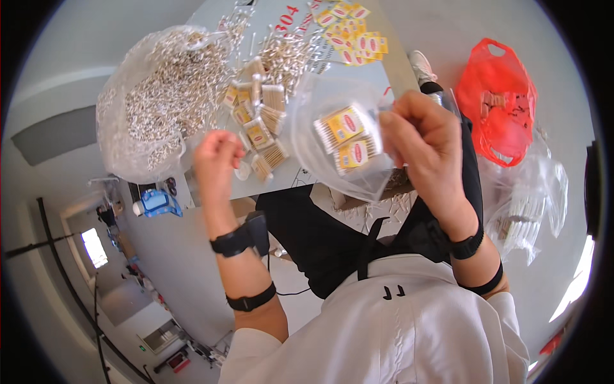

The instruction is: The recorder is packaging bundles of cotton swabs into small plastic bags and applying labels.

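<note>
My right hand [425,150] pinches the edge of a clear plastic bag [304,137] and holds it up over my lap by the table's edge. Inside the bag lie a few small packs of cotton swabs [346,125] with yellow and white labels. My left hand [219,157] is slightly blurred, its fingers curled in, and no item shows in them. Just to its right sits a heap of cotton swab bundles [258,133], some with yellow labels. A small white disc [242,170] is close to those fingers.
A large clear bag of loose cotton swabs [169,89] stands at the table's left. More loose swabs [288,61] and yellow label cards [358,38] lie farther back. On the floor at right are a red plastic bag [495,77] and a clear bag of packs [521,211].
</note>
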Demonstrator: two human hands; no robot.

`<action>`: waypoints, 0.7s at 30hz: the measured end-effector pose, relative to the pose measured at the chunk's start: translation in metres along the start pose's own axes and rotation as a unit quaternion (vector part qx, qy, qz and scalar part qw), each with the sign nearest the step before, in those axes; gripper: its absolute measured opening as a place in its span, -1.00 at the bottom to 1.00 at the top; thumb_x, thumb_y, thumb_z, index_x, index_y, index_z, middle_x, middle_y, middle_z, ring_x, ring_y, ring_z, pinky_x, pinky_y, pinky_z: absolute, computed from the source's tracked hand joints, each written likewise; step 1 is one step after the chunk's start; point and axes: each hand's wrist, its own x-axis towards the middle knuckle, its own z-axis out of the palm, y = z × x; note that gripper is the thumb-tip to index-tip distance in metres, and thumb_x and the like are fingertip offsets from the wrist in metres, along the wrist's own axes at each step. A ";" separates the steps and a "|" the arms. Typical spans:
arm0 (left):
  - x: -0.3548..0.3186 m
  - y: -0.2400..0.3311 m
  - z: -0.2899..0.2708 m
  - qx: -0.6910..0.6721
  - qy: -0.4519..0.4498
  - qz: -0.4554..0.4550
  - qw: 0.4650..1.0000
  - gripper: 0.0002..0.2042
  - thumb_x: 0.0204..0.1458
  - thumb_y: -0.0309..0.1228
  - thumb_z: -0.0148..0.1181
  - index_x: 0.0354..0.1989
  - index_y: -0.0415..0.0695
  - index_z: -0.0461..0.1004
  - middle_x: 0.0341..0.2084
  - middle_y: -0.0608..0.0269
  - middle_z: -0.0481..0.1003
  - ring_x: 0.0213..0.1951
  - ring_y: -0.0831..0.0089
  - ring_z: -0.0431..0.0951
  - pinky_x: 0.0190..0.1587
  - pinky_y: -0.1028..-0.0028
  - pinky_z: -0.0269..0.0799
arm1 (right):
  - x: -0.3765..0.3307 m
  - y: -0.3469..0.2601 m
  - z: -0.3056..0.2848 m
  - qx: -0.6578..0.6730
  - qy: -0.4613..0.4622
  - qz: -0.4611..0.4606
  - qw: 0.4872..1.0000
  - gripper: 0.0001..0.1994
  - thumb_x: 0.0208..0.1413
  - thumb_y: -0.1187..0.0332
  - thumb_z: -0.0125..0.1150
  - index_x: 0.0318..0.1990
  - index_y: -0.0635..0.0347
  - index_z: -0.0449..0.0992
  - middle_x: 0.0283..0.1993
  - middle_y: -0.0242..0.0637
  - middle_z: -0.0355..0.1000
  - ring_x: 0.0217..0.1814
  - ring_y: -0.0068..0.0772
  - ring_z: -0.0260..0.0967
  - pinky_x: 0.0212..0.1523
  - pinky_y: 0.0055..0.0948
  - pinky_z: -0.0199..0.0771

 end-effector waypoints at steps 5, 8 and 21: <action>-0.012 -0.116 0.021 0.418 0.069 0.006 0.906 -0.70 -0.07 -0.33 0.22 -0.32 -0.36 0.42 -0.50 -0.16 0.48 -0.36 0.01 0.53 -0.24 0.19 0.43 | -0.004 -0.004 0.000 -0.019 0.028 0.022 0.999 -0.80 0.14 0.44 0.09 -0.52 0.23 0.33 -0.64 -0.50 0.28 -0.67 -0.84 0.07 -0.65 -0.73 0.00; -0.024 -0.120 0.039 0.384 0.122 -0.111 0.909 -0.63 -0.11 -0.25 0.28 -0.33 -0.37 0.42 -0.47 -0.12 0.51 -0.30 0.00 0.54 -0.21 0.15 0.42 | -0.007 -0.002 0.001 -0.030 0.025 0.021 0.999 -0.81 0.15 0.44 0.09 -0.51 0.23 0.33 -0.64 -0.49 0.29 -0.67 -0.82 0.07 -0.65 -0.74 0.02; -0.026 -0.156 0.050 0.106 0.167 -0.140 0.970 -0.48 -0.31 -0.27 0.40 -0.22 -0.38 0.38 -0.31 -0.04 0.49 -0.27 0.16 0.52 -0.12 0.33 0.40 | -0.006 -0.001 0.008 -0.044 0.022 0.013 0.999 -0.83 0.16 0.44 0.08 -0.48 0.22 0.33 -0.61 -0.46 0.31 -0.64 -0.80 0.14 -0.64 -0.74 0.08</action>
